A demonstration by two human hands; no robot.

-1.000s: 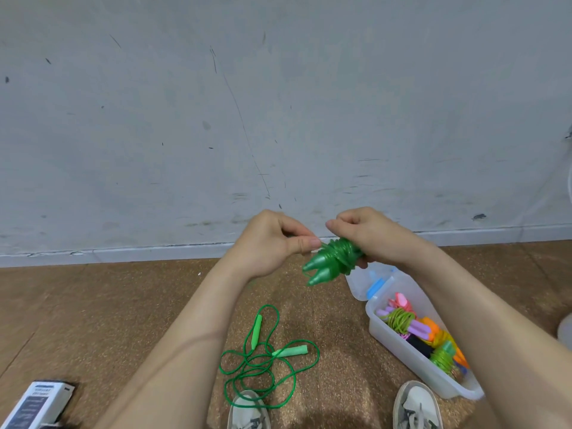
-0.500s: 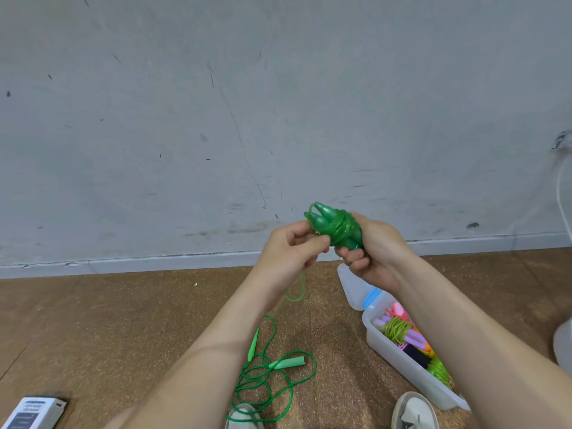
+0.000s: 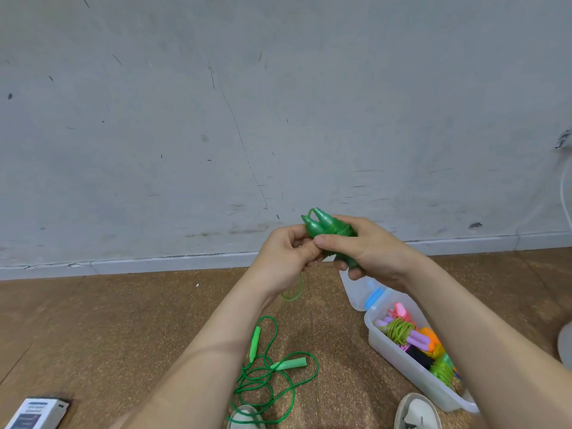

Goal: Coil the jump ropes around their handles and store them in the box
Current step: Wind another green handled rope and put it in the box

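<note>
My right hand grips a dark green jump rope whose cord is wound around its two handles, tips pointing up and left. My left hand pinches the loose end of that cord beside the bundle; a short translucent green loop hangs below it. A second green jump rope lies uncoiled on the floor between my arms. The clear plastic box stands at the right, holding several coiled ropes in mixed colours.
The box's lid with a blue clip lies behind the box. My two shoes show at the bottom edge. A small white carton lies at bottom left. A grey wall rises just ahead.
The bundle turned from tips pointing down-left to tips pointing up and rose slightly. My left hand moved in close under it, now pinching the cord end against the bundle.
</note>
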